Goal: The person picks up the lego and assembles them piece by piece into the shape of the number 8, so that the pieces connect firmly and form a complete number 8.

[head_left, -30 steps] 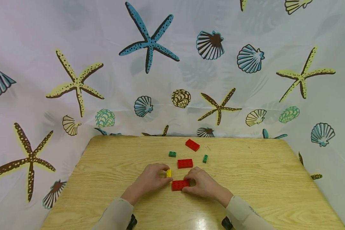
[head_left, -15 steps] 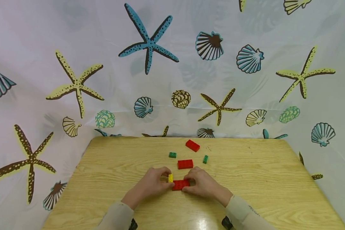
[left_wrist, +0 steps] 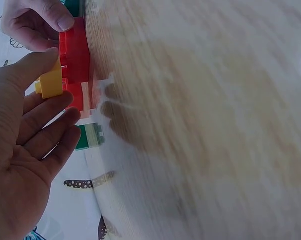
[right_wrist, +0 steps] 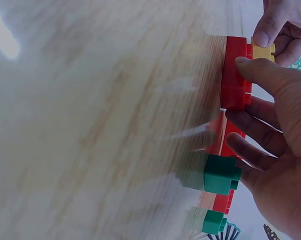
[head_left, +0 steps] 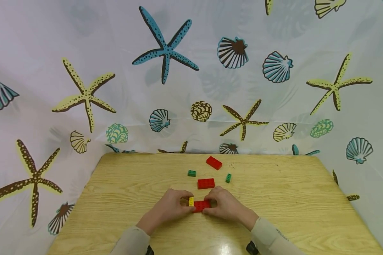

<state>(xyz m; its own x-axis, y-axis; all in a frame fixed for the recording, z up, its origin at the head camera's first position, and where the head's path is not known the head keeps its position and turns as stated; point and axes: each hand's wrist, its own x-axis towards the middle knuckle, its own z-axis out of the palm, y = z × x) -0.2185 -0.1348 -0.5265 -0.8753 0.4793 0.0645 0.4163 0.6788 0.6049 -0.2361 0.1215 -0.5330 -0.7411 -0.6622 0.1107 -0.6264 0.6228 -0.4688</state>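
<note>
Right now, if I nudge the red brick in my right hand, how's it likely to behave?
That red brick looks like moulded plastic, so probably stiff and fairly light. Its flat, boxy sides make rolling unlikely. Lying low on the shiny table, it would probably slide rather than tip.

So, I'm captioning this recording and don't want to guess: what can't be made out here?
- Whether the yellow brick is joined to the held red brick: too small in the head view, partly covered by fingers in both wrist views.
- Head view: parts of that red brick's right end, behind the right hand.
- Right wrist view: the rest of the left hand, cut off by the frame edge.
</note>
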